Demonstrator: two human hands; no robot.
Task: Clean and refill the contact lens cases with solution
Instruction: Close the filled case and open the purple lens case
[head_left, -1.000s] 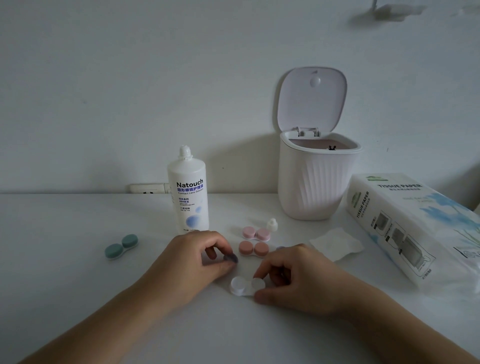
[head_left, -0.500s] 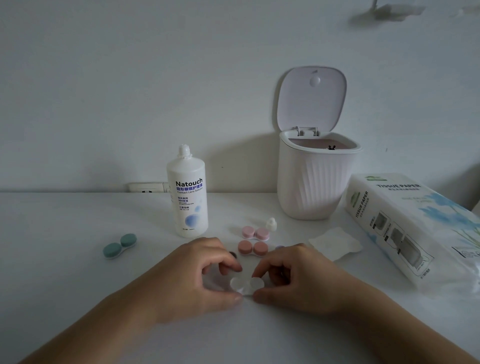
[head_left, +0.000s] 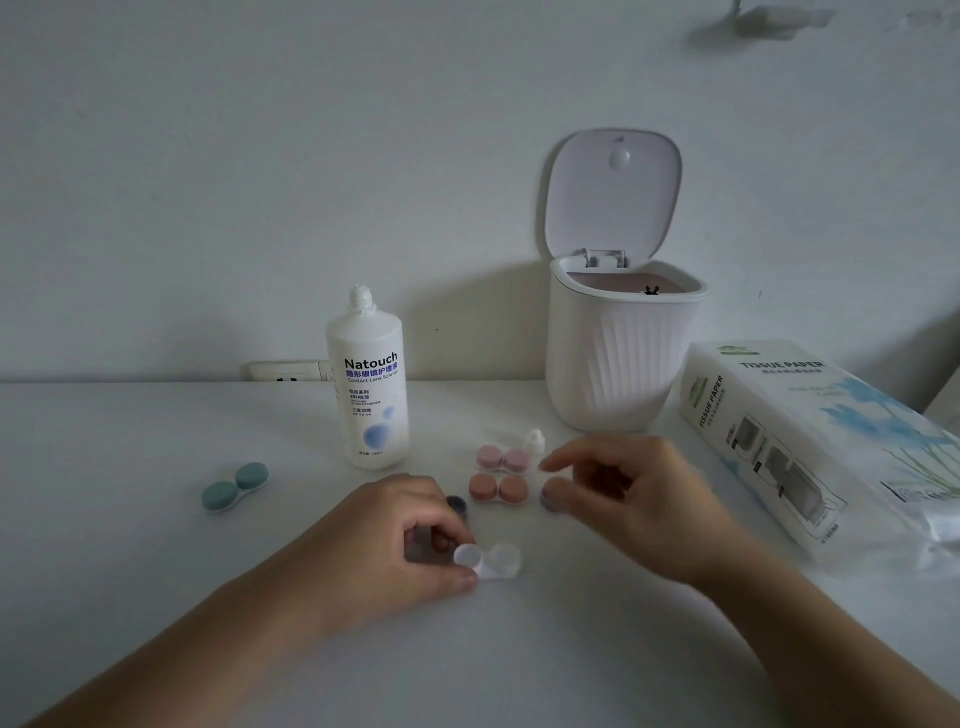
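Observation:
A clear lens case (head_left: 493, 562) with both wells uncapped lies on the white table (head_left: 130, 545). My left hand (head_left: 405, 545) pinches its left well between thumb and fingers. A dark purple cap (head_left: 457, 504) sits just behind that hand. My right hand (head_left: 628, 493) hovers to the right, blurred, index finger stretched out and thumb over a second purple cap (head_left: 548, 505); it holds nothing that I can see. Behind lie a salmon case (head_left: 498, 488), a pink case (head_left: 501, 460) and, far left, a green case (head_left: 236, 486), all capped. The solution bottle (head_left: 369, 384) stands uncapped.
The bottle's small white cap (head_left: 535, 441) stands by the pink case. A white ribbed bin (head_left: 621, 358) with its lid up is at the back. A tissue pack (head_left: 810, 441) lies along the right. A wall socket (head_left: 291, 371) sits behind the bottle.
My right hand let go of the clear case and moved back and to the right, over the purple cap. My left hand went from the dark cap to gripping the case's left well.

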